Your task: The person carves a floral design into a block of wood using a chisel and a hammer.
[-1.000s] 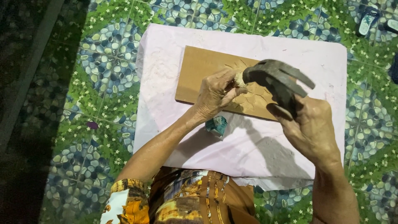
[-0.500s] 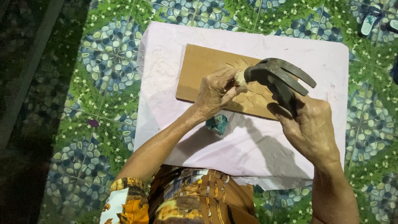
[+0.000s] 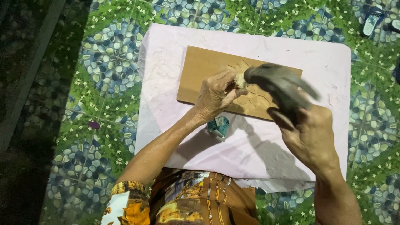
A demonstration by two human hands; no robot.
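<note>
Hammer [image 3: 280,85] blurred | left hand [image 3: 216,96] hides chisel | board [image 3: 200,75] carved

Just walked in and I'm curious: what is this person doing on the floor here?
A person is carving a flower pattern into a wooden board that lies on a pink sheet spread over a patterned tile floor. The left hand holds a chisel against the board, and the right hand holds a hammer with its head right at the chisel's top. A small blue-green packet lies on the sheet beside the board.
</note>
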